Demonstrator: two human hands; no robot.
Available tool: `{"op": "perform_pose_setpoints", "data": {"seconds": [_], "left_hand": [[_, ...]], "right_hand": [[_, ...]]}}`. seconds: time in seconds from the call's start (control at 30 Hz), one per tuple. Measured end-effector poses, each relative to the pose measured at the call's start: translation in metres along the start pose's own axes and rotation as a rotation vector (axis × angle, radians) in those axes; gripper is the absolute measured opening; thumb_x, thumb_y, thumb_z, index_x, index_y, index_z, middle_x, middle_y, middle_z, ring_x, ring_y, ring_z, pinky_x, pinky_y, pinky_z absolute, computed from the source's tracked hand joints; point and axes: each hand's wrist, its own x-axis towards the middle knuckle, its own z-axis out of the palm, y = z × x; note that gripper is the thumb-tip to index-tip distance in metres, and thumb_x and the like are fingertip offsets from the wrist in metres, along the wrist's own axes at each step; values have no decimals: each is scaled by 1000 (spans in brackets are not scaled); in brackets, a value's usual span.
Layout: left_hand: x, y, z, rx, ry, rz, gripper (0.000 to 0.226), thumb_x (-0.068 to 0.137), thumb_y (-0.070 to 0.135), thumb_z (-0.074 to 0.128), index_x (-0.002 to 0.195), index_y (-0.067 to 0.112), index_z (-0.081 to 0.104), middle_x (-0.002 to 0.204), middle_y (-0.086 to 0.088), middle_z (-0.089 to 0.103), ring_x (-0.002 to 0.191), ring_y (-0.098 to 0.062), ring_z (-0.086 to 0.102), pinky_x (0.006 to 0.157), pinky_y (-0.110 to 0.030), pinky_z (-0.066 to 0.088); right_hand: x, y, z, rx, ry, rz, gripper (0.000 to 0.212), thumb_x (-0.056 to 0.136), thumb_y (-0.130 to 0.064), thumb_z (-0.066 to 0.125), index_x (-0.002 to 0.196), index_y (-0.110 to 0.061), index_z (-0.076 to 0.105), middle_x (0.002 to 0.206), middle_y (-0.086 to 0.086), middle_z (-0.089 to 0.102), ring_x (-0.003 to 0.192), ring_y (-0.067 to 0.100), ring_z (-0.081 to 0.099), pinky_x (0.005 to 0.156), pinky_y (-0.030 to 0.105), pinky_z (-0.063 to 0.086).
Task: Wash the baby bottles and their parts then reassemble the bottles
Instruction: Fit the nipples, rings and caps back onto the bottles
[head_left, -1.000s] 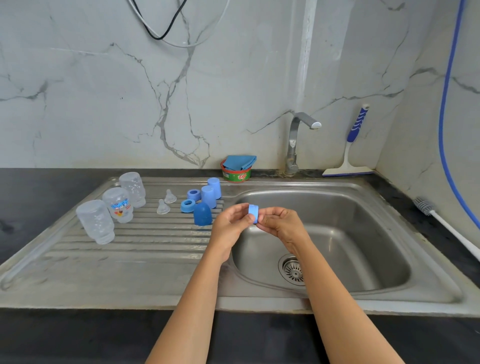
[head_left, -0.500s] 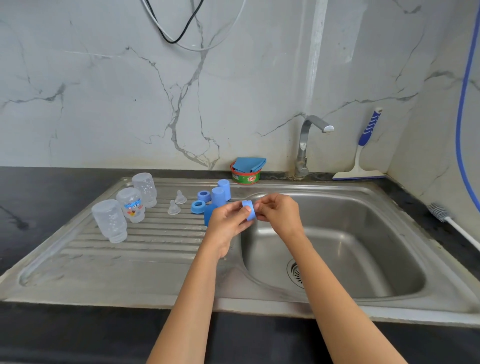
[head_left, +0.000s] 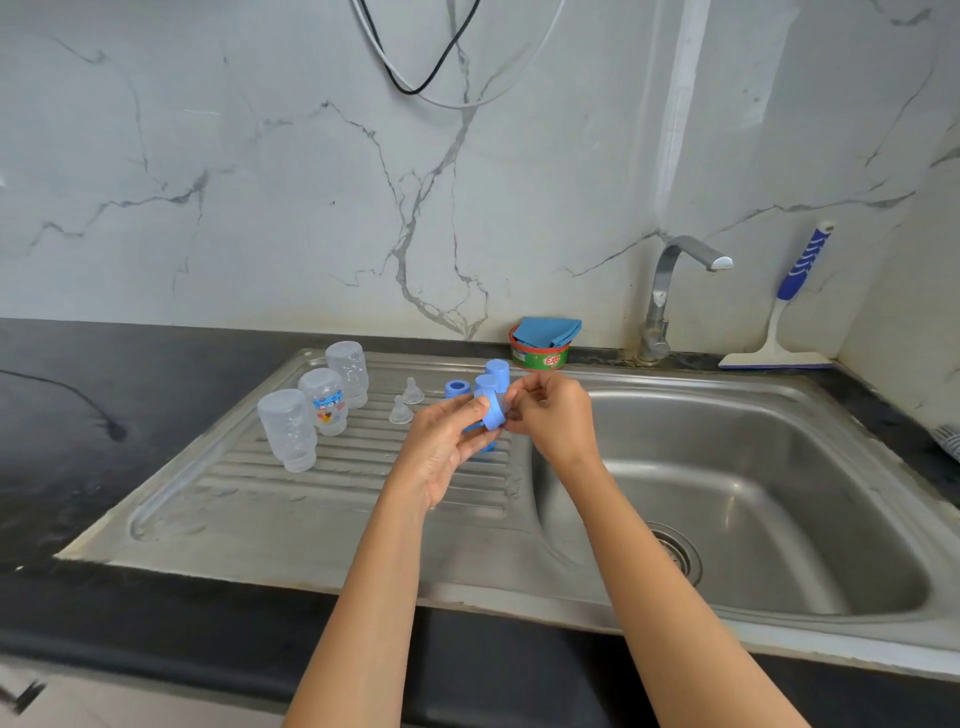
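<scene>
Both L hand (head_left: 441, 457) & R hand (head_left: 553, 415) pinch blue ring (head_left: 493, 413) above drainboard (head_left: 311, 499) edge by basin (head_left: 779, 467); bottles (head_left: 288, 436) well apart leftward.

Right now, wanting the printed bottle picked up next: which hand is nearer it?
Left. The left hand is right of the printed bottle, over the drainboard; the right hand is farther right, near the basin.

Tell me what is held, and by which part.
A blue bottle ring, held by its rim: left hand grips one side, right hand pinches the opposite edge.
</scene>
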Motion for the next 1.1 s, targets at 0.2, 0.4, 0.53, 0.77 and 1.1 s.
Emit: {"op": "perform_pose_setpoints", "data": {"seconds": [0.2,0.4,0.53,0.77,1.1], "left_hand": [[-4,3,-16,-57,50,8,17,94,10,57,102,-1,67,103,-17,71,92,-21,70,85,-30,57],[-9,7,-28,-84,49,-2,19,94,11,57,104,-1,67,104,-17,72,99,-24,69,88,-31,56],[-12,10,-33,-107,58,-8,18,94,11,57,105,1,67,105,-17,72,100,-26,69,86,-31,57],[-13,8,-39,-156,64,-52,25,95,12,56,111,-5,64,110,-16,69,107,-28,66,84,-29,57],[-8,17,-55,-176,51,-93,27,99,4,44,120,-7,58,114,-19,68,103,-23,67,87,-31,56]], "right_hand": [[1,2,20,24,2,22,12,89,0,56,82,0,66,76,17,70,68,25,71,65,35,61],[1,-2,30,45,-57,71,24,91,0,56,71,-10,64,70,13,68,62,21,70,65,34,61],[1,-7,35,55,-73,89,23,91,0,56,71,-8,63,66,9,66,53,14,68,60,30,60],[2,-2,42,41,-95,88,12,90,-1,60,82,5,66,74,16,68,61,21,70,62,31,60],[9,-2,39,102,-452,169,32,82,-1,71,112,-7,62,103,9,67,88,19,67,79,27,58]]}}
